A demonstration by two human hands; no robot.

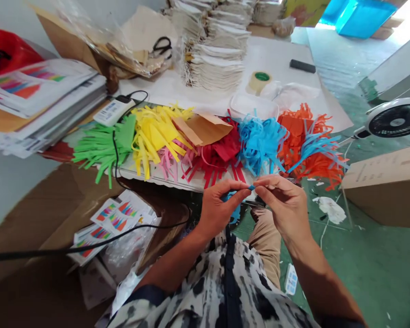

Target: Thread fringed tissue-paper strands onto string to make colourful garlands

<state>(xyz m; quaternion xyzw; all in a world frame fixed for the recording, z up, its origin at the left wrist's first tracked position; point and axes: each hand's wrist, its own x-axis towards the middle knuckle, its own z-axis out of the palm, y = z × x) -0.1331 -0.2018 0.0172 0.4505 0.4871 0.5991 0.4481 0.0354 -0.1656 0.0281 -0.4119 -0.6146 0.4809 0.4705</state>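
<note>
Head view: your left hand (pixel 218 207) and right hand (pixel 287 205) both pinched a small blue piece (pixel 252 187) at the fingertips, by the table's (pixel 128 172) near edge; blue fringe (pixel 261 141) lay just beyond.

The left grip (pixel 217 206) and right grip (pixel 289 202) partly hide a small blue strip (pixel 251 187). The left edge cuts off crumpled red material (pixel 17 44); the right edge, a brown cardboard box (pixel 389 200). Print on the white rectangular device (pixel 111 112) is too blurred to read.

Black-blotched shirt (pixel 205 284), tan trousers (pixel 265 241)
</note>
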